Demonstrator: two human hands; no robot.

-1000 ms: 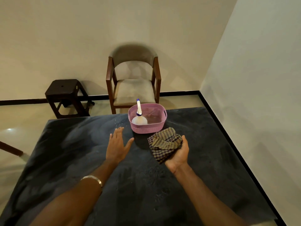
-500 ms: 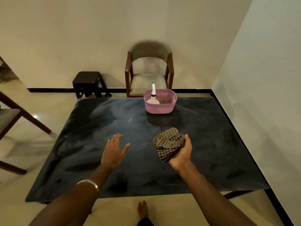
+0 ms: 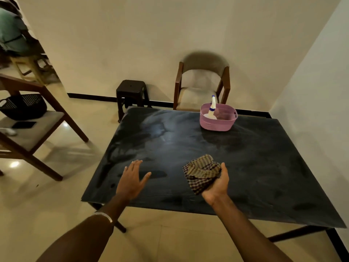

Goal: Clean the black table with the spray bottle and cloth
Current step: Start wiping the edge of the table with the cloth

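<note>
Head view: the viewpoint has pulled back and swung left over the last second; the whole matt black rectangular table (image 3: 236, 167) now sits in frame with its near edge and bare floor in front of it, where a second ago only the tabletop showed. The right hand (image 3: 217, 183) keeps its palm-up hold on the crumpled brown-and-black checked cloth (image 3: 201, 172), fingers curled under the bundle, unchanged. The left hand (image 3: 132, 181) still hovers flat above the near left part of the tabletop, fingers straight and spread, holding nothing. The white spray bottle with blue collar (image 3: 211, 110) stands upright in the pink plastic basket (image 3: 217, 123) at the far edge, well apart from both hands. Judgement: stepping back suggests spraying is done and wiping not yet begun.
</note>
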